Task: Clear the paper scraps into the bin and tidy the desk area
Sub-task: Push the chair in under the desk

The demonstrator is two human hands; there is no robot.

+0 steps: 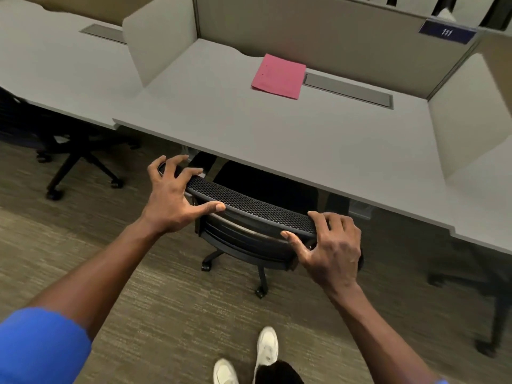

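A black mesh office chair is tucked under the grey desk, with its seat hidden beneath the desktop. My left hand arches over the left end of the chair back, fingers spread across the top and thumb pressed on the near edge. My right hand clasps the right end, fingers over the top rim and thumb on the near side. A pink folder lies flat at the back of the desk. No paper scraps and no bin are in view.
White divider panels stand at both sides of the desk, and a metal cable flap sits beside the folder. Another chair's base is under the left desk. My white shoes stand on the carpet behind the chair.
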